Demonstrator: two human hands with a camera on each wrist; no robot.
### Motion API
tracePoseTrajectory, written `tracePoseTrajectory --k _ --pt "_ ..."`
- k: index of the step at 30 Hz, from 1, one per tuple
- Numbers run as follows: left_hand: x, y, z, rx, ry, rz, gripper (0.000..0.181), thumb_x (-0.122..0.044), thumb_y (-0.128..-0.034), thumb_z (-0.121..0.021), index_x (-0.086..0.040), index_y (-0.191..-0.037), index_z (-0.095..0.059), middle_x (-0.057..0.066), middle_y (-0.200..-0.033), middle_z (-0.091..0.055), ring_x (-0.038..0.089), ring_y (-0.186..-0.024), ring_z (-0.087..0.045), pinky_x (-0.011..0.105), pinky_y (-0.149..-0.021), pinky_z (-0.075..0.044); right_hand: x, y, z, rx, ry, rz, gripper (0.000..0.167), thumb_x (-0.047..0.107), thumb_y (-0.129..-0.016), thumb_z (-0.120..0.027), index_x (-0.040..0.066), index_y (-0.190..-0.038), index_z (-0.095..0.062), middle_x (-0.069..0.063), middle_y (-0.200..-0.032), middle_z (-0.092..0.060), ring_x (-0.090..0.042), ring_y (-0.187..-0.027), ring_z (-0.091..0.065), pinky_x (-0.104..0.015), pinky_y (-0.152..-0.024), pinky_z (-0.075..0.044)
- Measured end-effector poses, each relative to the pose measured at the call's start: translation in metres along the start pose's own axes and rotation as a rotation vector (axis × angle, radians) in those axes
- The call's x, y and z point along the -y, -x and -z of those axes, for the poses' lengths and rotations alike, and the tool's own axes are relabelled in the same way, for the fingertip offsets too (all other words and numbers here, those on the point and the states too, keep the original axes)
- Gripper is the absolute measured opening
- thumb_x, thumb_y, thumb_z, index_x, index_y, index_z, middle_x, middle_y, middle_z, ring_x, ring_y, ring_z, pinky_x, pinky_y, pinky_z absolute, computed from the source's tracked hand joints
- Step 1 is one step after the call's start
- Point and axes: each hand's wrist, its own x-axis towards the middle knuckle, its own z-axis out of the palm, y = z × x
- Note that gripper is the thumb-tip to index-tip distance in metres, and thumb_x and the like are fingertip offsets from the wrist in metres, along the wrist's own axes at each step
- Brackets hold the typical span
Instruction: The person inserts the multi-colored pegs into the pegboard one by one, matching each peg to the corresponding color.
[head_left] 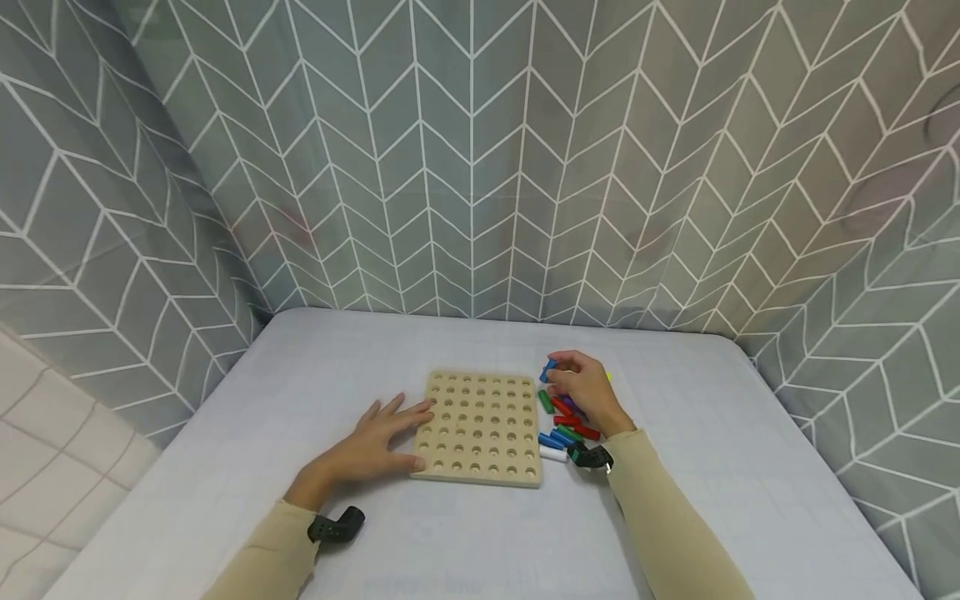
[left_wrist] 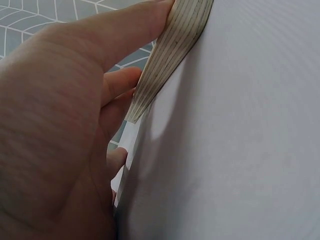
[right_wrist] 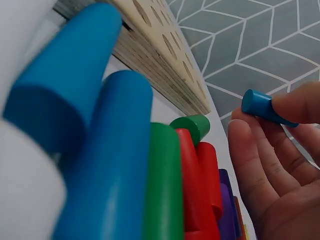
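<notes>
A wooden pegboard (head_left: pixel 485 416) with rows of round holes lies flat on the table. My left hand (head_left: pixel 367 450) rests at its left side, fingers spread, with the thumb and index finger touching the edge. In the left wrist view the layered side of the board (left_wrist: pixel 175 47) shows beneath the thumb. Just past the board's far right corner, my right hand (head_left: pixel 587 392) pinches a blue peg (right_wrist: pixel 259 104) between thumb and fingers, held above the table. Loose pegs lie under and beside this hand, among them a green peg (head_left: pixel 545 402) and a white peg (head_left: pixel 552 453).
Red pegs (head_left: pixel 587 433), blue pegs (head_left: pixel 550 442), a purple peg (right_wrist: pixel 227 210) and a bit of yellow (head_left: pixel 608 377) lie right of the board, partly hidden by the right hand. A patterned grey curtain (head_left: pixel 480 167) hangs behind the white table (head_left: pixel 337 350).
</notes>
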Motion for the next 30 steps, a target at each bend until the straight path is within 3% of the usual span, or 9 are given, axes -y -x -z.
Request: tracePoseTrajectory --k 10,19,30 --pt "0.000 0.002 0.002 -0.011 -0.008 -0.002 0.080 -0.057 -0.0849 -0.071 -0.017 -0.150 -0.049 -0.004 -0.162 -0.032 0.039 -0.152 -0.009 0.061 -0.119 0.004 0.007 -0.004 -0.007 0.014 0.055 0.010 0.041 0.013 -0.097 -0.065 0.002 -0.135 -0.059 -0.016 -0.113 -0.061 -0.030 -0.092 -0.071 -0.035 -0.084 -0.059" --pt "0.002 0.001 -0.001 0.001 -0.007 0.011 0.080 -0.058 -0.0849 -0.070 -0.018 -0.151 -0.048 -0.006 -0.162 -0.031 0.038 -0.152 -0.009 0.061 -0.119 0.005 0.003 -0.008 -0.012 0.023 0.031 0.030 0.039 0.007 -0.094 -0.068 -0.001 -0.131 -0.061 -0.016 -0.106 -0.063 -0.027 -0.085 -0.070 -0.034 -0.078 -0.060" --pt "0.000 0.003 0.000 0.012 -0.012 0.022 0.081 -0.060 -0.0847 -0.069 -0.021 -0.152 -0.047 -0.009 -0.162 -0.029 0.036 -0.152 -0.007 0.059 -0.119 0.005 0.002 -0.012 -0.015 0.040 0.049 0.026 0.039 0.007 -0.094 -0.068 -0.002 -0.131 -0.060 -0.017 -0.109 -0.064 -0.027 -0.091 -0.070 -0.034 -0.081 -0.060"
